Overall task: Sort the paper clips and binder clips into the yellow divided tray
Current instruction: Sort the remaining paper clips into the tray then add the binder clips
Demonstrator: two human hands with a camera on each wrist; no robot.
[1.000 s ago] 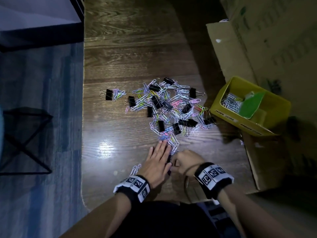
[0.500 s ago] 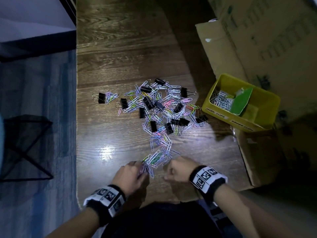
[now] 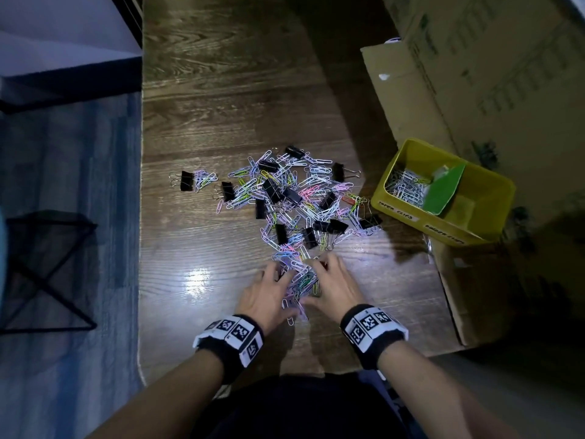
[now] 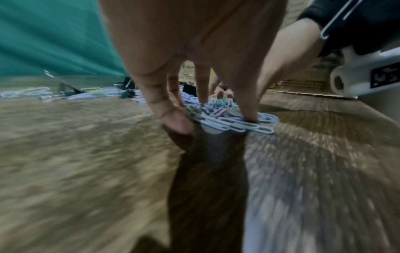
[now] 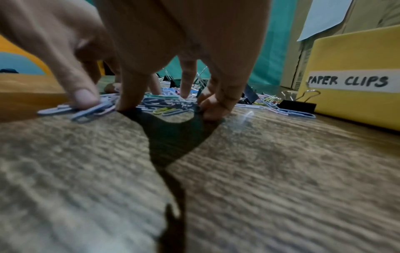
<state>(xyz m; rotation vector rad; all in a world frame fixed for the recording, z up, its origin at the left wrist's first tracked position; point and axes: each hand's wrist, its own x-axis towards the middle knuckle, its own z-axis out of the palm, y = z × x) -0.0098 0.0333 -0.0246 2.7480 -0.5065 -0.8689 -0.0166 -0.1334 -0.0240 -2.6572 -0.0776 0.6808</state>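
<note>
A mixed pile of coloured paper clips (image 3: 316, 185) and black binder clips (image 3: 272, 190) lies mid-table. Near its front edge, my left hand (image 3: 278, 282) and right hand (image 3: 319, 274) cup a small bunch of paper clips (image 3: 302, 278) from both sides, fingers curled round it. In the left wrist view my fingertips (image 4: 177, 123) stand on the bunch (image 4: 233, 123). The right wrist view has my thumb (image 5: 83, 99) pressing on clips (image 5: 164, 102). The yellow tray (image 3: 411, 217) sits right, with paper clips (image 3: 406, 188) in its left compartment beside a green divider (image 3: 443, 188).
One binder clip (image 3: 186, 180) lies apart at the left; another (image 5: 296, 106) rests against the tray wall (image 5: 357, 106) labelled PAPER CLIPS. Big cardboard boxes (image 3: 474, 74) stand behind the tray, a flattened flap (image 3: 468, 286) beneath it. The table's left edge (image 3: 141, 217) borders blue carpet.
My left hand lay flat on clips near the pile. Both hands then dragged a bunch toward me and now close in on it from either side.
</note>
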